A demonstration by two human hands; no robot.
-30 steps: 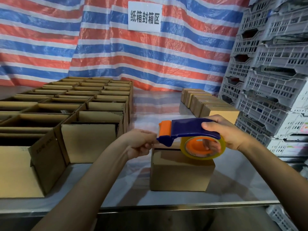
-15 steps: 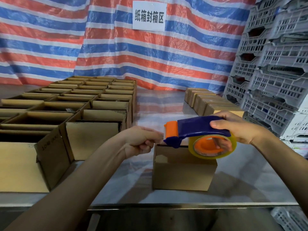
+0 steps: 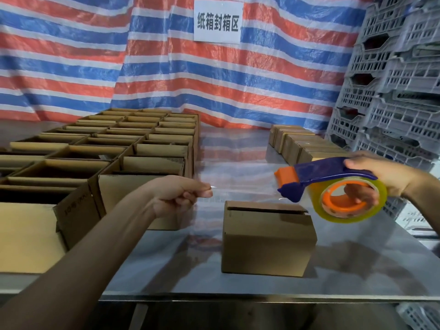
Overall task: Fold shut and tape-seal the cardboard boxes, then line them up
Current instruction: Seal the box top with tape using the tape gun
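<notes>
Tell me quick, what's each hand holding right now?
Left hand: closed, pinching the free end of the clear tape.
Right hand: closed, gripping the tape dispenser.

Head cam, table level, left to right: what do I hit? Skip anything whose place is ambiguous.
open boxes → left hand, pinching the tape end → folded box → tape dispenser → right hand, gripping the dispenser. Sealed boxes and crates overlap these, so they are left out.

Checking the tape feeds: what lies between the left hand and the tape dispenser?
In the head view, a strip of clear tape spans from the left hand, which pinches its end, to the tape dispenser in the right hand, above the box.
</notes>
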